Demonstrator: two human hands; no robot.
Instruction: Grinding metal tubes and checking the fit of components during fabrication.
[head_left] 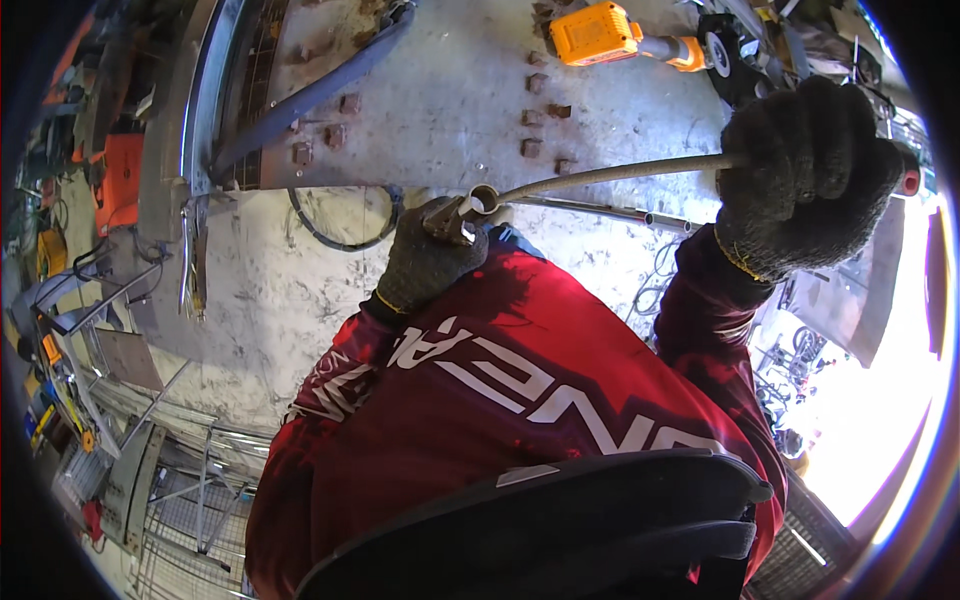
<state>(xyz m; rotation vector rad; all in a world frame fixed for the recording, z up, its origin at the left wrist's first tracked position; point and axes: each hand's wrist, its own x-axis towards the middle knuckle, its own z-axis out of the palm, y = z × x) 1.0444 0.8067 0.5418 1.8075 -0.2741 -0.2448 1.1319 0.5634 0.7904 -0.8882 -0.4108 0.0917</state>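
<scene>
Tube [485, 207], clamped in left fingers [417, 222] by near edge of desk [440, 135], metallic, round-mouthed; rod [620, 172], clamped in right fingers [828, 135] along that edge, grey, slender.

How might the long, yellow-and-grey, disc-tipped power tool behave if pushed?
The long, yellow-and-grey, disc-tipped power tool probably won't roll far: its yellow end is blocky. It looks plastic-cased, so likely stiff rather than floppy.

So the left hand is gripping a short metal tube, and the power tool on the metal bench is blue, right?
Not blue: the head view shows the power tool is mostly orange-yellow. It does lie on the metal bench, and the left hand does grip a short metal tube.
</scene>
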